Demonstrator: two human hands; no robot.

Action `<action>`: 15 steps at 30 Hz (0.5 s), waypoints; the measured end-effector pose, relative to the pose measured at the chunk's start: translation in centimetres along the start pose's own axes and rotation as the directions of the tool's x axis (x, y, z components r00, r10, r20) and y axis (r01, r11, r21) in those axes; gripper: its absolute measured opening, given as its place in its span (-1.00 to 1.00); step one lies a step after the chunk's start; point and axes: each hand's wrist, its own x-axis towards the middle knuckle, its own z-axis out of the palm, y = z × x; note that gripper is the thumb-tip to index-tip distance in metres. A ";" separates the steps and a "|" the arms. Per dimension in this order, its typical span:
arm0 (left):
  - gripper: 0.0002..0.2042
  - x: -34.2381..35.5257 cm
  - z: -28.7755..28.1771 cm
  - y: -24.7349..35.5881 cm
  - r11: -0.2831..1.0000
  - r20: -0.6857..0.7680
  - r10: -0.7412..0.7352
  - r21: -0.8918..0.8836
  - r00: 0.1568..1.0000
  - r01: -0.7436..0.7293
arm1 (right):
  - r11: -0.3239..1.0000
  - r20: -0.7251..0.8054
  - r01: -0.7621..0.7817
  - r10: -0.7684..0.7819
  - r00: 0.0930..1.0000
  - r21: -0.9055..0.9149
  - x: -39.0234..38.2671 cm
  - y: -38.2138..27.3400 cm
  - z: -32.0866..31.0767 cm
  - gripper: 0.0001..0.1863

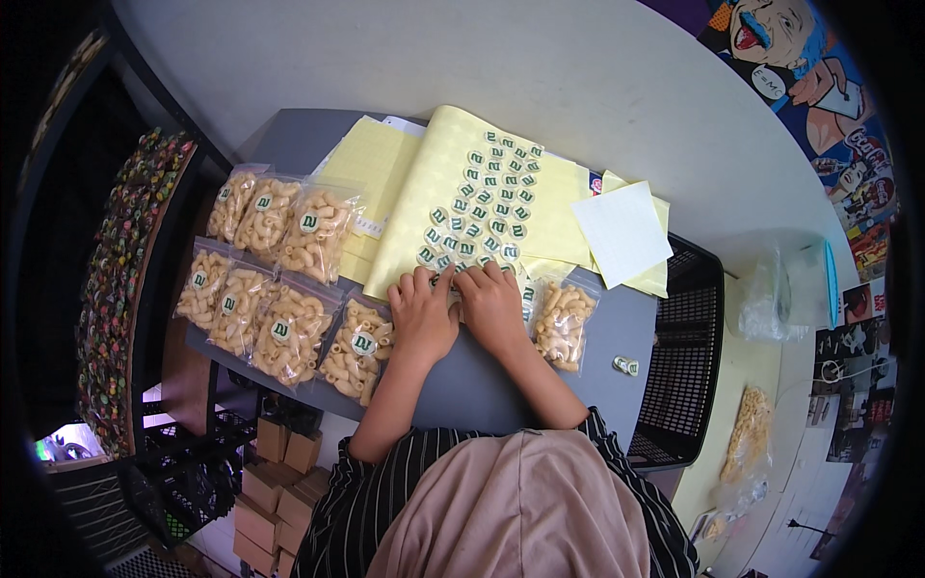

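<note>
A pale yellow sheet (414, 212) bears rows of round clear stickers with green marks. At its near edge my left hand (424, 313) and my right hand (489, 306) lie close together, index fingers almost meeting over the lowest stickers. Both hands have bent fingers pressed on the sheet edge; whether a single sticker is pinched between them is too small to tell. Left of my left hand sits a clear bag of macaroni (356, 352) with a round label. Another macaroni bag (564, 326) lies beside my right wrist, partly covering a strip of stickers.
Several labelled macaroni bags (289, 332) lie in two rows on the left of the grey table (462, 380). A white paper square (621, 231) rests on yellow sheets at right. A small crumpled piece (626, 366) lies near a black crate (679, 347). Cardboard boxes (275, 501) stand below left.
</note>
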 end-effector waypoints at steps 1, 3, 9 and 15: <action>-0.51 0.0 0.0 0.0 1.000 0.001 0.000 0.004 1.000 0.000 | 1.000 -0.005 -0.003 0.003 1.000 -0.004 -0.1 0.0 -0.1 -0.75; -0.51 0.0 0.0 0.0 1.000 0.004 0.002 0.000 1.000 -0.002 | 0.999 -0.055 -0.031 0.033 0.998 0.039 -0.6 0.0 0.2 -0.78; -0.51 0.0 -0.1 0.0 1.000 0.013 -0.006 -0.003 1.000 0.006 | 0.991 -0.081 -0.093 0.101 0.992 0.100 -1.4 -0.4 0.1 -0.85; -0.51 0.0 -0.2 0.0 1.000 0.038 -0.014 0.002 0.999 0.014 | 0.985 -0.100 -0.099 0.114 0.988 0.141 -1.6 -0.5 0.2 -0.87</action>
